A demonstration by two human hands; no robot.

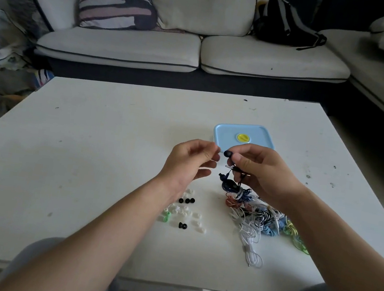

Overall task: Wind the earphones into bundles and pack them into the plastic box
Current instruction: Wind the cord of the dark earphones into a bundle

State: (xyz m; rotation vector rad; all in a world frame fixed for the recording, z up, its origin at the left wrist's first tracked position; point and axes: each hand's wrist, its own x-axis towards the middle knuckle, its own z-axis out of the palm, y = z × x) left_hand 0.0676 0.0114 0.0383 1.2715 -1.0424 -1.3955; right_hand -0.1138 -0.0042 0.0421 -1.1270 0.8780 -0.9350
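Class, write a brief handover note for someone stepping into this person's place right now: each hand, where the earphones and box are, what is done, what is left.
Right hand: grips the dark blue earphones, one bud up at the fingertips.
Left hand: raised beside that bud with fingers curled; cannot tell if it pinches anything.
Earphone pile: tangled on the table under the right wrist.
Ear tips: loose under the left wrist.
Plastic box: behind the hands, lid on.
Done: nothing visibly packed.
Left: wind each set, open the box, pack.
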